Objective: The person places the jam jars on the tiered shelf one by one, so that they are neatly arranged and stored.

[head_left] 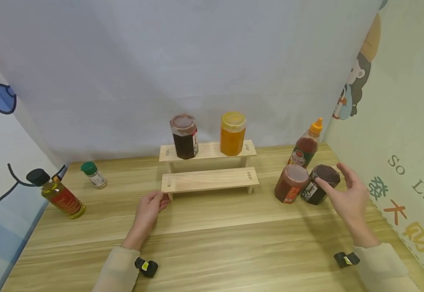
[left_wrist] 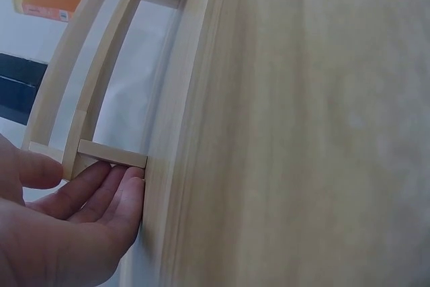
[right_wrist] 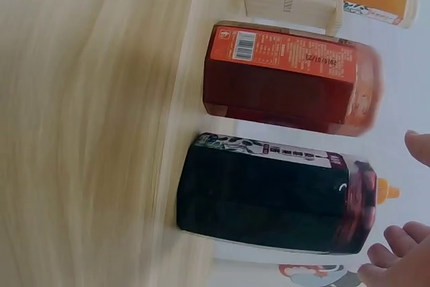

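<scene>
My left hand (head_left: 149,207) holds the left end of a two-tier wooden rack (head_left: 212,180). In the left wrist view its thumb lies by the plank's end and the fingertips (left_wrist: 131,176) rest against the leg. At the right, my right hand (head_left: 348,198) is spread around the top of a dark jar (head_left: 315,192), thumb on one side and fingers on the other. The right wrist view shows a gap between those fingers (right_wrist: 396,250) and the jar's lid. A red-brown jar (head_left: 290,186) stands close beside the dark one.
On the rack's upper tier stand another dark jar (head_left: 185,140) and an orange-yellow jar (head_left: 232,136). A sauce bottle with an orange cap (head_left: 304,148) is behind the right-hand jars. Farther left are a green-capped shaker (head_left: 95,177) and a black-capped oil bottle (head_left: 63,198). Walls border the table.
</scene>
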{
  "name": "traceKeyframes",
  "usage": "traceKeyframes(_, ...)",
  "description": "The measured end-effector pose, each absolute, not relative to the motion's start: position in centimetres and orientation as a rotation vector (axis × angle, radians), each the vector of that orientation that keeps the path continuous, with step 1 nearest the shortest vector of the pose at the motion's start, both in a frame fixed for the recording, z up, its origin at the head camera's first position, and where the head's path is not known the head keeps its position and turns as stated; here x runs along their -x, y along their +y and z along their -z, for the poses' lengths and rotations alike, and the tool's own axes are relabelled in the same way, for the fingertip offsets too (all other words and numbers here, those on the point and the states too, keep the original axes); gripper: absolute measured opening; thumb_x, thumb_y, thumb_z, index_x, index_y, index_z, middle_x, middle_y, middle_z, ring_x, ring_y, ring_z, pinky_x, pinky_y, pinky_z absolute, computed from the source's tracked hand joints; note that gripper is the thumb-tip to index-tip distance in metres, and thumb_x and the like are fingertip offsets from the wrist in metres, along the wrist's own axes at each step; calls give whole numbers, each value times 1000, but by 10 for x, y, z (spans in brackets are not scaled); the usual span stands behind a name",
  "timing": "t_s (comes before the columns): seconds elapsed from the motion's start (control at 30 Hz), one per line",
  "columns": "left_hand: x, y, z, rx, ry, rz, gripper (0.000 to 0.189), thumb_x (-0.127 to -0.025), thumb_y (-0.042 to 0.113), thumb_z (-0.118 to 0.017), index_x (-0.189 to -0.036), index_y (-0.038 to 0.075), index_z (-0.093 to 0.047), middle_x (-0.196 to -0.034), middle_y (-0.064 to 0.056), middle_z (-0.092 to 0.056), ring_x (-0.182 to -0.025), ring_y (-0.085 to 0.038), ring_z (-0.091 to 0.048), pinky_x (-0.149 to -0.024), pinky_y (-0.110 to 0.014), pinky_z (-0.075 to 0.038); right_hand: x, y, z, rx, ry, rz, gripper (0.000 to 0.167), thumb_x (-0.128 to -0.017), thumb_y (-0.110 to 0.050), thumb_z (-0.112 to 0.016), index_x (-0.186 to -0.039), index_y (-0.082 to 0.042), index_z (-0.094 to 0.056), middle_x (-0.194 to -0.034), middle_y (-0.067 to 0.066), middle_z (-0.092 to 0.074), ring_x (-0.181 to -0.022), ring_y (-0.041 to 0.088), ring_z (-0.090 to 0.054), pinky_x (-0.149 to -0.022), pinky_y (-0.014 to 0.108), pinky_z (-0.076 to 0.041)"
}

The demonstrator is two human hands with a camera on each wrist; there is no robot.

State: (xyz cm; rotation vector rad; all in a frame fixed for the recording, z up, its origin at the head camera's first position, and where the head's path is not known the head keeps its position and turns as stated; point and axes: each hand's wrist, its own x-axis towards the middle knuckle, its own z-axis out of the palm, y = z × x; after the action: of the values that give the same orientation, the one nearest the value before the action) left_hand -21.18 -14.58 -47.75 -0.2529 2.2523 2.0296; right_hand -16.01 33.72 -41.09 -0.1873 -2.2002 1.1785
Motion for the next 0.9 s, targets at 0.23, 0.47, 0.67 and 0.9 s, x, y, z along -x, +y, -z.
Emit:
traceKeyframes(0.23,212,-147,478,263,2245,-2034,40,-104,15,-36,-128,-15,-48,-123,-29,-54,-112,-34,-55,-94,-33,-48,164,343,415,228,-2222,-1158,74,-73,-12,-84,-137,0,-49,-136,15,-50,-128,25,-44,-107,28,-34)
traceKeyframes(0.47,212,-146,478,272,2257,-2024,40,-104,15,-36,-127,-15,-49,-123,-29,-54,-111,-33,-55,-92,-32,-49,164,350,422,293,-2340,-1269,86,-77,-16,-82,-145,2,-33,-143,22,-39,-131,32,-37,-108,32,-32)
traceKeyframes(0.67,211,-146,478,265,2271,-2013,41,-104,16,-36,-128,-15,-49,-123,-29,-54,-111,-33,-56,-92,-32,-49,167,356,436,278,-2447,-1263,83,-78,-22,-82,-142,4,-37,-138,26,-44,-128,39,-39,-106,47,-33)
traceKeyframes(0.9,210,-146,477,247,2258,-2019,42,-104,15,-36,-129,-16,-46,-124,-29,-53,-112,-34,-55,-93,-33,-48,170,359,448,328,-2542,-1139,71,-75,-33,-83,-127,5,-51,-121,24,-58,-112,34,-53,-84,33,-45)
